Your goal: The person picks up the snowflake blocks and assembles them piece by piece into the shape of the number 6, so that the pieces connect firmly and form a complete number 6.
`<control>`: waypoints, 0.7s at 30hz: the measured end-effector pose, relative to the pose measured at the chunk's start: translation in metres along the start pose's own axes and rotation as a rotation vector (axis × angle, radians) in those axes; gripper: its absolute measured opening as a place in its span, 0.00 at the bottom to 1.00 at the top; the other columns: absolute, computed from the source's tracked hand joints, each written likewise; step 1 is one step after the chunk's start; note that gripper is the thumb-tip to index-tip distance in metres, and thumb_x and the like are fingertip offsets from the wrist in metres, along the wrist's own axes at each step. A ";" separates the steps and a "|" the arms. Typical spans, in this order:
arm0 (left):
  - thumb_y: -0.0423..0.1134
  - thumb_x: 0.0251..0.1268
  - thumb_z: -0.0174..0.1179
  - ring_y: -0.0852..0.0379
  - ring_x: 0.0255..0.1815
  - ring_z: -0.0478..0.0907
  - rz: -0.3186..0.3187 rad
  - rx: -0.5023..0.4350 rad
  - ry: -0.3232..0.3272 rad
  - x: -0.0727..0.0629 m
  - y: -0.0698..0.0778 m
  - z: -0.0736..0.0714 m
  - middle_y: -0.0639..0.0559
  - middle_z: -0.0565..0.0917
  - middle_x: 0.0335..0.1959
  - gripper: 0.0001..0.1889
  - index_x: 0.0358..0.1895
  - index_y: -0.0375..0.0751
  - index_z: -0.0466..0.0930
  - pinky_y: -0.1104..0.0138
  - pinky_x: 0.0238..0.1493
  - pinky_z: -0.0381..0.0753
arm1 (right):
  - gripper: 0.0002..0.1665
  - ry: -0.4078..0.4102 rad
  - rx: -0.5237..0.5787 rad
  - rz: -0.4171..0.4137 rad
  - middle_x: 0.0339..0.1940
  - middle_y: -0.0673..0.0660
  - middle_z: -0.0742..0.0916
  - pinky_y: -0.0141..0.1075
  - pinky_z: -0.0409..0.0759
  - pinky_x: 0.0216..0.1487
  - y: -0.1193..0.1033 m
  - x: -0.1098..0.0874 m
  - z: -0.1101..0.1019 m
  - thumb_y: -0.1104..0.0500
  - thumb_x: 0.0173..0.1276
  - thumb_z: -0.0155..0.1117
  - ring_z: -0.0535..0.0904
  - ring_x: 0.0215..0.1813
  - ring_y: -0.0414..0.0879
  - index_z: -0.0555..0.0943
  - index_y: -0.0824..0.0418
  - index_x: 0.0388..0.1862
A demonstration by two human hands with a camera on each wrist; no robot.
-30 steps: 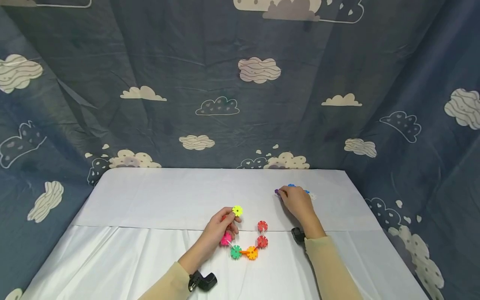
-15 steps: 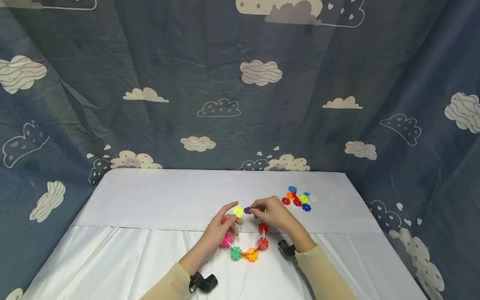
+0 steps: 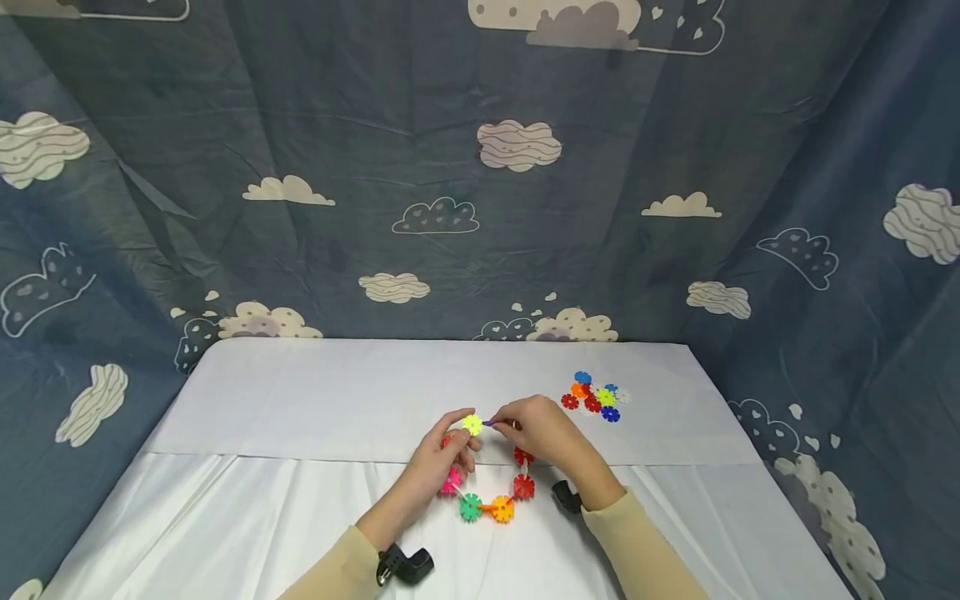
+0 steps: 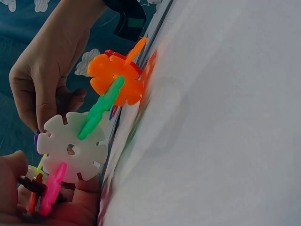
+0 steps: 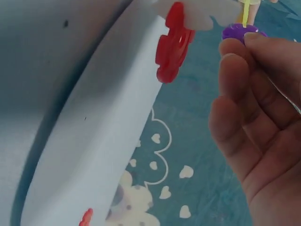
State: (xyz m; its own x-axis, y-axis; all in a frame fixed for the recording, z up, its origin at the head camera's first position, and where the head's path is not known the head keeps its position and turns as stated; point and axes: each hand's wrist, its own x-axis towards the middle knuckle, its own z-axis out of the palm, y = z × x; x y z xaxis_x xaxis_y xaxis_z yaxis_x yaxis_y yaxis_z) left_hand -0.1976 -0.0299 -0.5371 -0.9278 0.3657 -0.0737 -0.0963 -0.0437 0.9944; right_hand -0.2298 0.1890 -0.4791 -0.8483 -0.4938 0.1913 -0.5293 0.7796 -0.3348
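Observation:
My left hand (image 3: 435, 458) holds one end of a curved chain of interlocking flower-shaped plastic discs. At that end a yellow disc (image 3: 472, 425) stands by its fingertips. My right hand (image 3: 546, 429) pinches a purple disc (image 5: 233, 31) between thumb and index finger, turned edge-on and meeting the yellow disc's rim. How deep the two slots engage I cannot tell. Along the chain hang a pink disc (image 3: 452, 482), a green disc (image 3: 470, 507), an orange disc (image 3: 502, 509) and red discs (image 3: 523, 486). A white disc (image 4: 70, 146) links pink and green in the left wrist view.
A small pile of loose discs (image 3: 606, 397), in red, blue, orange, yellow and clear, lies at the back right of the white-covered table (image 3: 337, 400). Behind the table hangs a dark cloud-print curtain (image 3: 442, 258). Each wrist wears a black camera mount (image 3: 407, 566).
My right hand has come left from the loose pile with the purple disc and brought it against the yellow one, turning it edge-on. My left hand has stayed nearly still.

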 end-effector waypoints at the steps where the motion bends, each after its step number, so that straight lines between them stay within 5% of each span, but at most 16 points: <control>1: 0.44 0.88 0.48 0.58 0.35 0.80 0.002 0.001 -0.001 0.000 0.000 0.000 0.33 0.83 0.53 0.25 0.82 0.49 0.63 0.71 0.38 0.83 | 0.07 0.008 -0.029 -0.011 0.37 0.48 0.95 0.27 0.85 0.38 -0.001 0.000 0.000 0.56 0.69 0.78 0.84 0.32 0.35 0.94 0.52 0.44; 16: 0.42 0.89 0.47 0.61 0.31 0.76 0.003 -0.015 0.009 0.001 -0.001 0.002 0.41 0.81 0.45 0.24 0.81 0.49 0.63 0.73 0.36 0.80 | 0.07 0.065 -0.091 -0.066 0.37 0.48 0.95 0.29 0.88 0.41 -0.004 0.000 -0.002 0.57 0.66 0.80 0.89 0.35 0.38 0.94 0.53 0.43; 21: 0.42 0.89 0.48 0.61 0.31 0.75 0.009 -0.010 0.013 0.001 -0.001 0.002 0.45 0.80 0.44 0.25 0.81 0.47 0.62 0.74 0.35 0.80 | 0.06 0.044 -0.010 -0.030 0.36 0.49 0.95 0.27 0.86 0.37 -0.004 -0.001 -0.003 0.58 0.68 0.79 0.85 0.31 0.37 0.94 0.54 0.43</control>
State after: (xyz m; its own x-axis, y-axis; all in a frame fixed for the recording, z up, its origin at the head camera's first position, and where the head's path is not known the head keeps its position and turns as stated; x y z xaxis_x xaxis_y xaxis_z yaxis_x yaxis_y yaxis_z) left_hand -0.1975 -0.0277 -0.5375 -0.9333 0.3530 -0.0661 -0.0918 -0.0563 0.9942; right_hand -0.2270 0.1880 -0.4752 -0.8316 -0.5001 0.2416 -0.5547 0.7686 -0.3186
